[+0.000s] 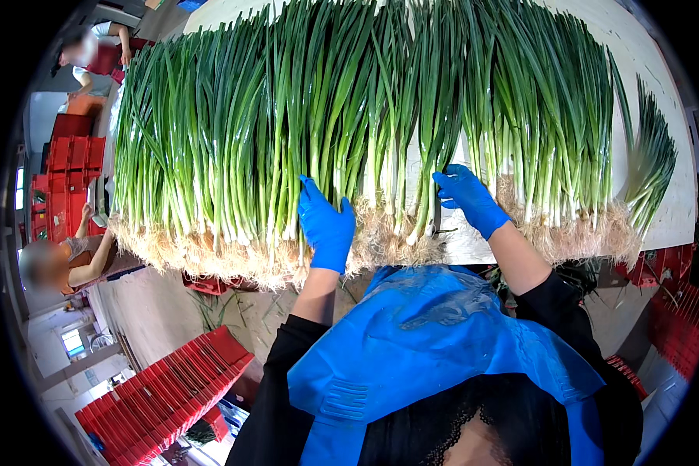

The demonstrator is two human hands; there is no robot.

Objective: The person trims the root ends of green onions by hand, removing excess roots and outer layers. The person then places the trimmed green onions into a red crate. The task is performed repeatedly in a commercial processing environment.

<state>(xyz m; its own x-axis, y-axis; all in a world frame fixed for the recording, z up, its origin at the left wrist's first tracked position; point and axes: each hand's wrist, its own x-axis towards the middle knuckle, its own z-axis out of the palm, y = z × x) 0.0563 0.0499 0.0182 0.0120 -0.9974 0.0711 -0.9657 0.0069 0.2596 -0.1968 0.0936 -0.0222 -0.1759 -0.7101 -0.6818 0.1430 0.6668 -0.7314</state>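
A long row of spring onions (209,157) lies side by side on a pale table, green leaves pointing away from me and tangled pale roots (239,262) along the near edge. My left hand (327,227), in a blue glove, rests against the white stems left of centre, its thumb apart from the fingers. Bent fingers of my right hand (472,201), also gloved in blue, touch the right side of a central bunch (428,157). Whether they grip a stalk is hidden. Right of this hand lies another thick group of spring onions (550,151).
A separate small bunch of spring onions (652,151) lies near the right end of the table (664,227). Stacked red crates (163,396) stand behind me on the left; more red crates (73,175) stand beyond the table. Two people (93,256) are at the left.
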